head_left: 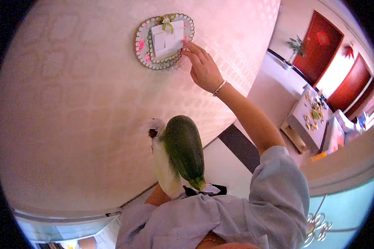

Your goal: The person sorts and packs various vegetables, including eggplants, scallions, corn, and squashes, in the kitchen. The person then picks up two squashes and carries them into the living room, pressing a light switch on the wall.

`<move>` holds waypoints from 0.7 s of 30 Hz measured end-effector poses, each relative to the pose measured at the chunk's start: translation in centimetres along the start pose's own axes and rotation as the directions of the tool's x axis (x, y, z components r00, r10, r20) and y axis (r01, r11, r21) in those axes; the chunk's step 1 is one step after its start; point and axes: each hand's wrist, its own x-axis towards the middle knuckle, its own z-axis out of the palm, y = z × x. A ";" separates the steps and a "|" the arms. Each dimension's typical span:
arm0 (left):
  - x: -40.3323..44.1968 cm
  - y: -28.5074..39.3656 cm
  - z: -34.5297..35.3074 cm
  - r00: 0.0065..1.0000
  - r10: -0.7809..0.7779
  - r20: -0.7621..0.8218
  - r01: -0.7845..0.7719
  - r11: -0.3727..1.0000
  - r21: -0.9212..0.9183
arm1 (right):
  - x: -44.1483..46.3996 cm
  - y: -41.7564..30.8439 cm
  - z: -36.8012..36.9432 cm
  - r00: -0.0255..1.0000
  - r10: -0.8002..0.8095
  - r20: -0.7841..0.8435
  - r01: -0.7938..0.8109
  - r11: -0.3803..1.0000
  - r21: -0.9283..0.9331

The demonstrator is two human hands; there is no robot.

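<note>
My right hand reaches up to a white wall switch, fingers stretched out with the tips at its right edge. Around the switch is a scalloped decorative cover with pink flowers and a green ribbon bow. Close to my chest stands a large dark green zucchini, stem end down. Beside it on the left is a long pale vegetable whose exact kind I cannot make out. My left forearm comes up behind these two and supports them; the fingers are hidden.
A patterned pale wall fills the left side. To the right, a room opens with a low table bearing several small items, a potted plant and red doors. A dark floor strip crosses the doorway.
</note>
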 end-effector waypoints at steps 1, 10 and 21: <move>0.7 -0.5 0.3 1.000 0.021 -0.005 -0.021 1.000 -0.002 | 0.1 0.3 -0.2 0.999 -0.045 0.022 0.045 0.999 0.001; 7.1 -7.1 4.6 0.972 0.228 -0.053 -0.228 0.974 0.001 | 1.2 3.7 -1.0 0.962 -0.270 0.039 0.269 0.962 0.041; 15.5 -19.4 11.1 0.962 0.259 -0.087 -0.258 0.966 0.018 | -5.4 13.2 -13.0 0.976 -0.215 0.034 0.178 0.878 0.445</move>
